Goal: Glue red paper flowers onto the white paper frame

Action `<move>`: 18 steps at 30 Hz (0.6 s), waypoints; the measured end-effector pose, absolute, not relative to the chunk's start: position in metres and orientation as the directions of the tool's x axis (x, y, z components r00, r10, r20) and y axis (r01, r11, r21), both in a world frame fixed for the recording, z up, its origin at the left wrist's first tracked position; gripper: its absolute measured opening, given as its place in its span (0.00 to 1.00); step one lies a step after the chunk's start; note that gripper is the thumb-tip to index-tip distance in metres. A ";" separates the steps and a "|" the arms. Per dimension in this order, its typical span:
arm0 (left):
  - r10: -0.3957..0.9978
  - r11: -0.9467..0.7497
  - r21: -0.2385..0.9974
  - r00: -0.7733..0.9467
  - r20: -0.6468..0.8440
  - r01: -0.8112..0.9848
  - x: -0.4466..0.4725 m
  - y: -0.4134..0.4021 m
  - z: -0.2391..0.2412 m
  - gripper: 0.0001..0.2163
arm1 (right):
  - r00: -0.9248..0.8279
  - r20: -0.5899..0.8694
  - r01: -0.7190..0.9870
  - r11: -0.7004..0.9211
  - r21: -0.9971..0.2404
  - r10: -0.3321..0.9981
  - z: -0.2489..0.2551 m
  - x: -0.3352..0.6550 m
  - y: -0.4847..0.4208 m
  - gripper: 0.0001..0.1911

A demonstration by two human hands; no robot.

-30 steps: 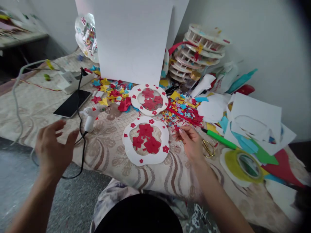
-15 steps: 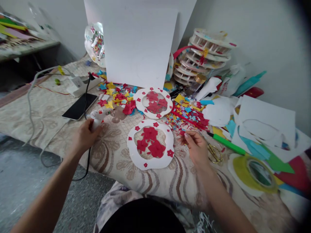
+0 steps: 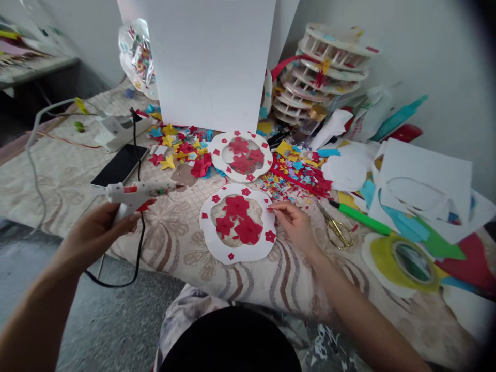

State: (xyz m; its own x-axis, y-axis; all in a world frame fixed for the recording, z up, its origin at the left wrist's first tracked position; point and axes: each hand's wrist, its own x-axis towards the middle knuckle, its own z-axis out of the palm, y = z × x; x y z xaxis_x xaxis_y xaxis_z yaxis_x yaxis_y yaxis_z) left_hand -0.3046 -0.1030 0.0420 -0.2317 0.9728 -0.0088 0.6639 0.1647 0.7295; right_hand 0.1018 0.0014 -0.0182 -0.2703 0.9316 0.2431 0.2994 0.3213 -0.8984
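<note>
My left hand is closed around the handle of a white hot glue gun, raised above the table's left side with its nozzle toward the right. My right hand pinches a small red paper piece at the right edge of a white scalloped paper ring. Little red paper shapes sit around this ring, and large red paper flowers fill its middle. Just behind lies a similar decorated ring. Whether the pinched piece touches the ring, I cannot tell.
Gold-handled scissors, a green pen and a yellow tape roll lie to the right. Paper scraps are heaped behind. A phone and power strip lie left. The black cord hangs over the table edge.
My left hand has lifted the glue gun off the table and drawn it back toward me. My right hand has moved left to the near ring's edge with the red piece.
</note>
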 end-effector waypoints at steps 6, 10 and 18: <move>0.999 0.033 0.701 0.000 -0.047 0.713 -0.283 -0.135 0.052 0.09 | -0.303 0.269 0.372 0.374 -0.850 0.914 -0.021 0.102 0.001 0.09; 0.987 -0.140 0.565 0.158 0.017 0.813 -0.270 -0.143 0.050 0.08 | -0.294 0.278 0.376 0.378 -0.846 0.914 -0.023 0.102 0.001 0.09; 0.948 -0.306 0.455 0.312 0.065 0.836 -0.251 -0.145 0.057 0.17 | -0.297 0.327 0.403 0.428 -0.809 0.897 -0.023 0.100 0.000 0.10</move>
